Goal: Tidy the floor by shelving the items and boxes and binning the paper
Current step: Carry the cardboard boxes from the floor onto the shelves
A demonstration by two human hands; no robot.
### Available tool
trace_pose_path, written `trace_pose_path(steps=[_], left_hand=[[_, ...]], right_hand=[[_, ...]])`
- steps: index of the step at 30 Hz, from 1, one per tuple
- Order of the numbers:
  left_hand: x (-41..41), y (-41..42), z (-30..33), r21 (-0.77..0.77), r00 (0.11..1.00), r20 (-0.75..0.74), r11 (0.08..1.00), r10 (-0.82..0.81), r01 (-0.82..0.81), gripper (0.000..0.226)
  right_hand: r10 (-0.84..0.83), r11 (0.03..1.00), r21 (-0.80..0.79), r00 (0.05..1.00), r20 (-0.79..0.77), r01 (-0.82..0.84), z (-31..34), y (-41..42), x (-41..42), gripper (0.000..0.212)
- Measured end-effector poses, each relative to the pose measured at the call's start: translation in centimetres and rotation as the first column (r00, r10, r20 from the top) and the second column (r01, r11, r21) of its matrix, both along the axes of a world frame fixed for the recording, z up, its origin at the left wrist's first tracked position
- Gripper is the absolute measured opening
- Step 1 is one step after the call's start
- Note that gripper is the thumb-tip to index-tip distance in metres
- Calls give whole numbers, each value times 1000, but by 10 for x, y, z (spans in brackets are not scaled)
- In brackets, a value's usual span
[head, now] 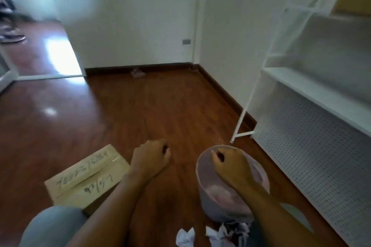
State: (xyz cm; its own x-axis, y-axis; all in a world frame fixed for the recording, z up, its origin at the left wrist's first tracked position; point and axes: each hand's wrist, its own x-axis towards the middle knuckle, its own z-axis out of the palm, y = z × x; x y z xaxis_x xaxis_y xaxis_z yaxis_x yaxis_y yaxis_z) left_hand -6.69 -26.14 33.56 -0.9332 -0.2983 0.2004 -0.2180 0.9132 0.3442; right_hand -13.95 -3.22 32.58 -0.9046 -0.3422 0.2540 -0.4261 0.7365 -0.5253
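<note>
A pale pink bin [202, 168] stands on the wooden floor in front of me, with something pale lying inside it. My right hand [230, 164] hovers over its rim, fingers curled, nothing visibly in it. My left hand [150, 158] is held over bare floor to the left of the bin, fingers curled in and empty. A flat cardboard box [86, 176] with handwriting on top lies at lower left, beside my knee. Crumpled white paper [210, 235] lies on the floor at the bottom edge, just below the bin.
A white metal shelf unit [313, 90] with a perforated lower panel stands along the right wall. A small clear object [137, 72] lies by the far baseboard. An open doorway [40, 56] is at the left. My knee [54, 226] fills the lower left.
</note>
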Motion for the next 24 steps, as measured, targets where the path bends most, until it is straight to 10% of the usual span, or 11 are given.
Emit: trace_pose_path(steps=[13, 18, 24], left_hand=[[127, -226, -139, 203, 843, 276, 830, 461, -520, 32], [137, -261, -218, 281, 600, 582, 556, 549, -782, 86], [143, -268, -311, 469, 431, 801, 14, 416, -883, 141]], right_hand=[[348, 901, 129, 867, 357, -415, -136, -263, 4, 20], [203, 904, 176, 753, 626, -390, -201, -315, -2, 75], [74, 938, 124, 537, 840, -323, -265, -338, -25, 101]])
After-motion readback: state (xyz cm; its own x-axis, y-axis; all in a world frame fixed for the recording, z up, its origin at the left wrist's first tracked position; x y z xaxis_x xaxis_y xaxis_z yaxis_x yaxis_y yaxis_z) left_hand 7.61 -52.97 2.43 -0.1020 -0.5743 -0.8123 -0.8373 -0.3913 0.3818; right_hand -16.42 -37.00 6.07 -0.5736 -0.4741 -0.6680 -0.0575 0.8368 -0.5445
